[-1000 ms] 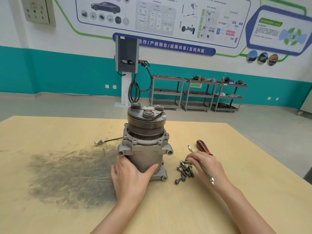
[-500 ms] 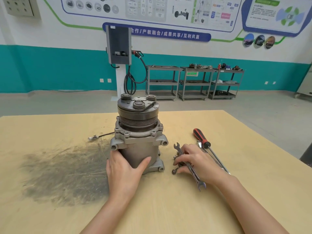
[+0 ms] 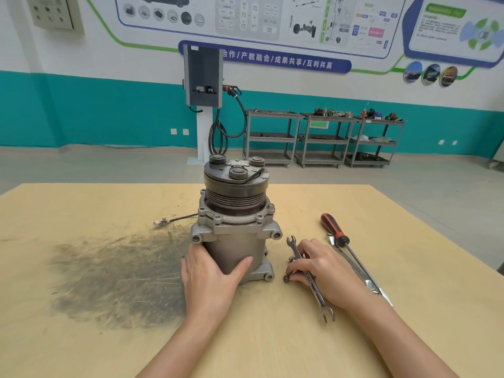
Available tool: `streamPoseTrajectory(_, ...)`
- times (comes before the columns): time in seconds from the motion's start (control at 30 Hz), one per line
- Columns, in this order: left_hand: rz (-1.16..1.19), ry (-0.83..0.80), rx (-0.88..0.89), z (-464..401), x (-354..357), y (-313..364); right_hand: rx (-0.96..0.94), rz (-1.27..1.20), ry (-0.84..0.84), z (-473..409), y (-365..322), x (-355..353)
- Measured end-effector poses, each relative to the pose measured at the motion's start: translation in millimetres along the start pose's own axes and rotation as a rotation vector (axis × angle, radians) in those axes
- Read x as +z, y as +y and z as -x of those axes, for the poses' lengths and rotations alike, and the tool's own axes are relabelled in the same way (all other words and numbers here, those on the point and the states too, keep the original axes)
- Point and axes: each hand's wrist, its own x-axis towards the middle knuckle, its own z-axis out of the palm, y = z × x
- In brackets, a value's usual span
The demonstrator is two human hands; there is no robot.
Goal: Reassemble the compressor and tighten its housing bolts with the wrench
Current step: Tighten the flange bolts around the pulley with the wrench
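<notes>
Compressor (image 3: 234,236) upright, left hand (image 3: 210,276) cupping body; right hand (image 3: 324,271) fingers pinching bolts (image 3: 289,275), mostly hidden, over wrench (image 3: 313,285).

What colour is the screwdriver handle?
Red and black, on the screwdriver lying right of the compressor; head view, the only one.
</notes>
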Motion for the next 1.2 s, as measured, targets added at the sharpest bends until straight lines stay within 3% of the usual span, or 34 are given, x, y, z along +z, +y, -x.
streamPoseTrajectory(0.5, 0.015, -0.015, -0.015, -1, -3, -1, 0.025, -0.078, -0.006, 1, -8, 7)
streamPoseTrajectory(1.2, 0.034, -0.017, -0.004, -1, -2, -2, 0.054, 0.052, -0.065, 1, 1, -1)
